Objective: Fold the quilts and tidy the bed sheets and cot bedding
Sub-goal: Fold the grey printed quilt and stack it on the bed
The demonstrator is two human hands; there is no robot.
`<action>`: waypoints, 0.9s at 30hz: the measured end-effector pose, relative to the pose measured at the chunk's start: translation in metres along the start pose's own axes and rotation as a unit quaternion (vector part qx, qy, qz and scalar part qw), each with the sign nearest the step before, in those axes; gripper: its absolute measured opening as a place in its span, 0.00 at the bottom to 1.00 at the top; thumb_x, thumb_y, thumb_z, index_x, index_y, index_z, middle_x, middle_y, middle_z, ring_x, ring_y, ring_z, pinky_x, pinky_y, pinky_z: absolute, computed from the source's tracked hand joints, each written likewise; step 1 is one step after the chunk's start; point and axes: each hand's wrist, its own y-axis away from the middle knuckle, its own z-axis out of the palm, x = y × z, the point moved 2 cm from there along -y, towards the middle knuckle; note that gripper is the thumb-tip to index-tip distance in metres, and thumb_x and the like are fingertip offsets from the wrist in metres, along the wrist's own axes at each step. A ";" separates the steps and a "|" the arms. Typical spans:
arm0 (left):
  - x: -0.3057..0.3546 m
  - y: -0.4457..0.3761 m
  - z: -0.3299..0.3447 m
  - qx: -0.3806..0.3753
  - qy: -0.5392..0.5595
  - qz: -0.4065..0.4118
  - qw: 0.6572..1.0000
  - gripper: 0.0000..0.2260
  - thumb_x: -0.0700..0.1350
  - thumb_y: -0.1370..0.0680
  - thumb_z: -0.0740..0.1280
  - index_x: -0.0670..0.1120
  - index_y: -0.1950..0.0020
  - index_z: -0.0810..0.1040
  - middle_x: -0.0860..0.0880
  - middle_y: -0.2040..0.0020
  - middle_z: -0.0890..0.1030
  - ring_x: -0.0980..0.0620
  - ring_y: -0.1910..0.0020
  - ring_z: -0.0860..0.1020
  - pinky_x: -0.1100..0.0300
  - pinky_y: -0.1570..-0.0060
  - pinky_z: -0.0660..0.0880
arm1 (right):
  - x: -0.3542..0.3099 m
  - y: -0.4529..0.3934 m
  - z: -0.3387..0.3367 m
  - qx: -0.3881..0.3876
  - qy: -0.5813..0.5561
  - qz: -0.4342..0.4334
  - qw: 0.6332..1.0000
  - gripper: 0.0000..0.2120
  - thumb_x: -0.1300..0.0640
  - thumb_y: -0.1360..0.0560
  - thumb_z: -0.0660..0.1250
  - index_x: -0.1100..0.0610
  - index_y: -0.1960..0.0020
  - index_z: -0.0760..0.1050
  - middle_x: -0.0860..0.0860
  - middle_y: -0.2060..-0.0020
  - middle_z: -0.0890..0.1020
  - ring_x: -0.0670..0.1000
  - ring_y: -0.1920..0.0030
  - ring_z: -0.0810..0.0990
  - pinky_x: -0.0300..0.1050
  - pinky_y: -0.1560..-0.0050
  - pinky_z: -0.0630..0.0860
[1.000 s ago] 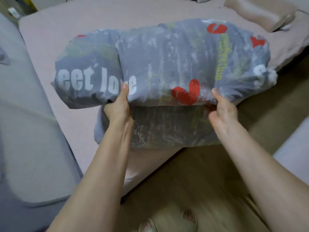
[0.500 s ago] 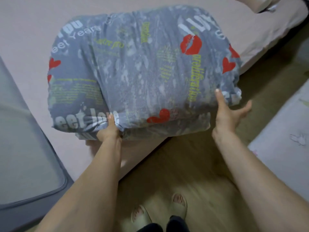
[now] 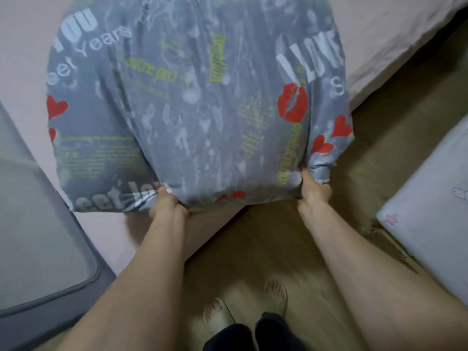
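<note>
1. The puffy grey folded quilt with red hearts, red lips and white words [image 3: 192, 102] lies on the pale pink bed sheet [image 3: 395, 29], at the near corner of the bed. Its near edge hangs a little over that corner.
2. The left hand [image 3: 166, 202] grips the near edge of the quilt. Its fingers are curled into the cloth, which bunches up there.
3. The right hand [image 3: 314, 190] grips the quilt's near right corner. Its fingers are curled round a fold of cloth too.
4. I think the step now is to square up the folded quilt and seat it well on the bed.
5. To do it well, both hands should move together, so the bundle does not twist or come open.
6. Slide it further onto the bed, so no part can slip down to the brown wooden floor [image 3: 266, 249].
7. Then let go slowly and pat the top flat.
8. A grey cot with a dark rim [image 3: 48, 249] stands on the left.
</note>
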 end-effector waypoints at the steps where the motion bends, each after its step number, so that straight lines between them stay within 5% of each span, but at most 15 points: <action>1: -0.008 0.010 0.008 -0.029 0.033 -0.010 0.999 0.22 0.57 0.18 0.54 0.50 0.27 0.68 0.49 0.29 0.71 0.44 0.32 0.71 0.48 0.36 0.71 | 0.006 -0.002 -0.001 0.016 -0.004 0.000 1.000 0.21 0.56 0.30 0.75 0.64 0.42 0.76 0.59 0.47 0.81 0.55 0.51 0.81 0.52 0.46 0.79; 5: -0.040 0.066 0.034 -0.081 0.185 0.016 0.979 0.35 0.66 0.31 0.70 0.49 0.30 0.71 0.46 0.37 0.78 0.41 0.41 0.78 0.38 0.40 0.73 | 0.008 -0.007 -0.003 0.016 0.073 -0.037 0.996 0.19 0.51 0.29 0.73 0.61 0.43 0.77 0.53 0.53 0.79 0.51 0.57 0.77 0.43 0.57 0.73; 9: -0.052 0.075 0.062 -0.182 0.119 -0.034 0.976 0.39 0.66 0.38 0.73 0.48 0.32 0.74 0.46 0.37 0.78 0.41 0.39 0.77 0.39 0.42 0.73 | -0.005 -0.023 0.000 -0.036 0.143 -0.086 0.985 0.23 0.49 0.31 0.76 0.62 0.43 0.78 0.52 0.56 0.79 0.50 0.60 0.77 0.36 0.64 0.70; 11: -0.045 0.060 0.072 -0.152 0.070 -0.052 0.985 0.37 0.68 0.35 0.70 0.49 0.32 0.74 0.49 0.38 0.77 0.42 0.38 0.75 0.40 0.49 0.75 | -0.011 -0.032 -0.002 -0.064 0.194 -0.104 0.973 0.25 0.48 0.32 0.76 0.63 0.43 0.79 0.54 0.52 0.82 0.52 0.55 0.80 0.41 0.58 0.73; 14: -0.054 0.032 0.081 -0.143 0.034 -0.062 0.987 0.33 0.67 0.30 0.68 0.49 0.32 0.73 0.48 0.34 0.75 0.43 0.35 0.73 0.38 0.35 0.62 | -0.019 -0.057 -0.005 -0.110 0.263 -0.141 0.948 0.28 0.50 0.34 0.78 0.64 0.40 0.78 0.58 0.45 0.82 0.55 0.46 0.81 0.50 0.44 0.78; 16: -0.061 0.017 0.084 -0.118 -0.001 -0.063 0.991 0.35 0.68 0.30 0.67 0.48 0.30 0.71 0.45 0.31 0.74 0.42 0.33 0.72 0.40 0.32 0.59 | -0.026 -0.072 -0.003 -0.162 0.271 -0.168 0.934 0.29 0.55 0.34 0.79 0.62 0.37 0.75 0.57 0.42 0.80 0.52 0.43 0.80 0.44 0.43 0.76; 19: -0.061 -0.010 0.090 -0.092 -0.015 -0.073 0.993 0.42 0.71 0.35 0.68 0.49 0.29 0.69 0.46 0.32 0.74 0.41 0.33 0.72 0.40 0.32 0.61 | -0.027 -0.087 0.010 -0.239 0.266 -0.156 0.921 0.29 0.57 0.34 0.79 0.60 0.36 0.75 0.54 0.40 0.79 0.45 0.46 0.77 0.26 0.57 0.73; 22: -0.064 -0.028 0.094 -0.132 0.025 -0.037 0.990 0.43 0.70 0.38 0.72 0.49 0.29 0.69 0.47 0.32 0.75 0.41 0.36 0.75 0.42 0.35 0.70 | -0.016 -0.093 0.022 -0.264 0.253 -0.137 0.921 0.34 0.52 0.35 0.79 0.59 0.32 0.72 0.52 0.38 0.79 0.44 0.46 0.77 0.33 0.50 0.72; 27: -0.063 -0.024 0.094 0.022 0.054 0.046 0.997 0.51 0.69 0.51 0.77 0.42 0.37 0.74 0.48 0.43 0.81 0.46 0.53 0.82 0.47 0.48 0.80 | -0.019 -0.088 0.028 -0.291 0.200 -0.079 0.932 0.48 0.41 0.46 0.80 0.57 0.31 0.71 0.51 0.40 0.80 0.48 0.43 0.80 0.41 0.46 0.76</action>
